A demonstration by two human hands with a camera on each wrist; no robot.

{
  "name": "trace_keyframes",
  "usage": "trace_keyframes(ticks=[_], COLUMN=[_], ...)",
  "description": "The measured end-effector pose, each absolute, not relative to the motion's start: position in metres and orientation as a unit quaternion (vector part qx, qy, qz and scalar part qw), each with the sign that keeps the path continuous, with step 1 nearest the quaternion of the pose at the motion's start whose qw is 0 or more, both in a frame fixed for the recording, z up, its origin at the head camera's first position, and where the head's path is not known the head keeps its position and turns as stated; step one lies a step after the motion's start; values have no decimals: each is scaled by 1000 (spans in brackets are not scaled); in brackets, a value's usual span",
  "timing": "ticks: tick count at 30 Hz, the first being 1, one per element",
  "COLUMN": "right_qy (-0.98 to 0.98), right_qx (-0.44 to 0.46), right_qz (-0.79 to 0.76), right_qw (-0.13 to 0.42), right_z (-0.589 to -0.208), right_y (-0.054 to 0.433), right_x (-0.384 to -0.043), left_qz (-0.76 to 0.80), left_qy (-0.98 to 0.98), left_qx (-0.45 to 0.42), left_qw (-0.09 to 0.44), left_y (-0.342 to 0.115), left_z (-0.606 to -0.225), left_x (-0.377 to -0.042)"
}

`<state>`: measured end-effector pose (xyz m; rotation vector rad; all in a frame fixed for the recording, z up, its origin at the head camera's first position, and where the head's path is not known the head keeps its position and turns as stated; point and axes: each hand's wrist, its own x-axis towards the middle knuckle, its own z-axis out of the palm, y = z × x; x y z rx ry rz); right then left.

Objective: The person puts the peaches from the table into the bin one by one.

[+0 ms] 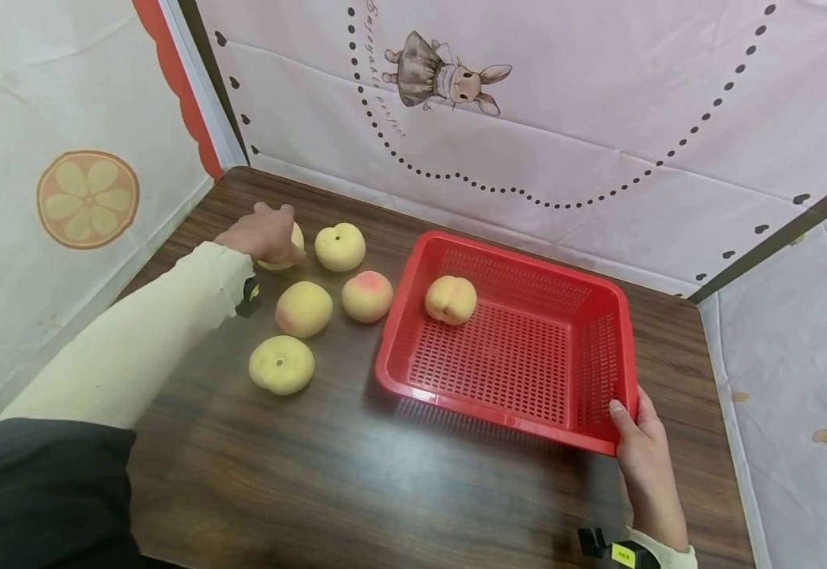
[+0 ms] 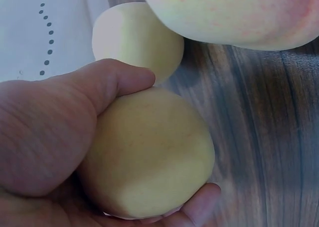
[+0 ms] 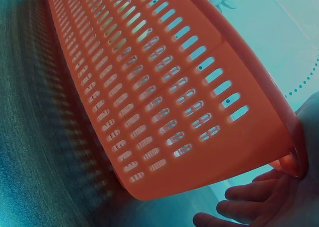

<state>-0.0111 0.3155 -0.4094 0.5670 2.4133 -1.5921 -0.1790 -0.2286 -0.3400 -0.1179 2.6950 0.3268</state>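
My left hand [image 1: 262, 235] grips a pale yellow peach [image 2: 154, 152] at the back left of the table, thumb over its top and fingers curled beneath. In the head view that hand hides much of the fruit. Beside it sits another yellow peach [image 1: 340, 246]; nearer are a pink-topped peach [image 1: 367, 296], a yellow peach [image 1: 304, 309] and a flatter one [image 1: 281, 365]. My right hand [image 1: 646, 454] holds a red plastic basket [image 1: 505, 423] at its near right corner, thumb over the rim and fingers outside. One peach [image 1: 451, 300] lies in the basket's left part.
The dark wooden table [image 1: 356, 482] carries everything. Cloth-covered panels stand behind it and on both sides: a rabbit-print back panel [image 1: 562, 103], a left panel [image 1: 15, 261] with an orange slice, and a right panel [image 1: 804, 340].
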Motion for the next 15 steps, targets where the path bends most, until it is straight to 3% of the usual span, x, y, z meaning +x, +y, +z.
trace_keyframes(ticks=[15], right_qy=[810], right_qx=[190], right_qz=[-546], right_qw=[98], right_z=[-409], right_y=[315], right_x=[-10], left_qz=[106], left_qy=[973], left_qx=[-30], left_qw=[204], left_y=[-230], left_z=[-323], left_x=[-175])
